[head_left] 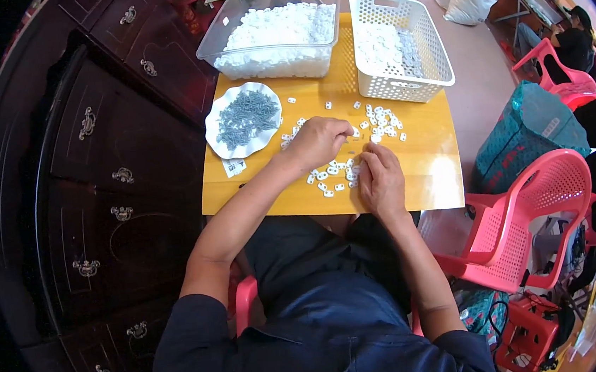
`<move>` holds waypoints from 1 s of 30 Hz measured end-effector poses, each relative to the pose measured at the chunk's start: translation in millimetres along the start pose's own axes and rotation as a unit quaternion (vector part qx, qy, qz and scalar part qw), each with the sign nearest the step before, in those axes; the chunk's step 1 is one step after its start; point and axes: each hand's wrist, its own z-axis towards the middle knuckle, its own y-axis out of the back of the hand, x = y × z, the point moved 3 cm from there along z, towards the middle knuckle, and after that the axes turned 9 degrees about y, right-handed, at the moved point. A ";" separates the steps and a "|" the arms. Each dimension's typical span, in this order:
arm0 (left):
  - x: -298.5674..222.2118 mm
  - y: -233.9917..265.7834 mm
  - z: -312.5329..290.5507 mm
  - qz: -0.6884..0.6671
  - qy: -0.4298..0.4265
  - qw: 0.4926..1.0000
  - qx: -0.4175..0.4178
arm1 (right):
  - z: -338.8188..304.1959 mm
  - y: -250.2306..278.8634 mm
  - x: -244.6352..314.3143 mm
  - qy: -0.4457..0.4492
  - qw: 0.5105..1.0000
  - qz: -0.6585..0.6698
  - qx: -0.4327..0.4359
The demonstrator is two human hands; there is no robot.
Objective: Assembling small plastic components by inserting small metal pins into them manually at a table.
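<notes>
While the left hand [324,140] reaches over the yellow table [424,168] with thumb and fingertips drawn narrow, the right hand [382,178] lies to its right and nearer the table's near edge, fingers bent and close together. Whether either hand grips a piece I cannot tell; the fingertips show too small. Small white pieces [383,118] with dark spots lie loose around both hands: 1 group just beyond the right fingertips, another between the hands on the near side, and others beside the left hand.

Left of the hands sits a white wavy-rimmed plate [217,145] heaped with small grey parts [248,117]. On the far side stand 2 containers: a clear bin [275,65] full of white pieces at left, and a white perforated basket [403,89] at right. Well to the right is a pink chair [497,232].
</notes>
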 end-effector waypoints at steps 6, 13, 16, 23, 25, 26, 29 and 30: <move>3.5 16.9 -6.2 -0.013 -0.017 0.998 -0.063 | 1.7 0.4 1.9 0.009 1.000 -0.015 -0.014; 18.3 51.8 -35.6 -0.056 0.089 0.991 -0.081 | -10.4 4.0 -20.2 -0.096 0.989 0.098 -0.055; 23.7 65.5 -48.8 -0.069 0.104 0.987 -0.104 | -14.1 7.2 -26.5 -0.126 0.975 0.166 -0.073; 81.6 125.4 -74.7 -0.006 0.155 0.966 -0.208 | -19.4 12.7 -20.5 -0.172 0.962 0.193 -0.084; 89.5 132.1 -75.2 0.130 0.175 0.952 -0.213 | -19.9 12.1 -21.5 -0.158 0.968 0.178 -0.084; 87.6 131.8 -75.6 0.191 0.180 0.942 -0.208 | -20.0 12.3 -21.5 -0.159 0.968 0.177 -0.084; 65.5 121.2 -67.4 0.266 0.050 0.925 -0.266 | -19.2 12.7 -19.5 -0.164 0.969 0.166 -0.077; 59.9 112.9 -63.5 0.266 0.050 0.925 -0.266 | -18.2 13.6 -18.8 -0.158 0.972 0.156 -0.077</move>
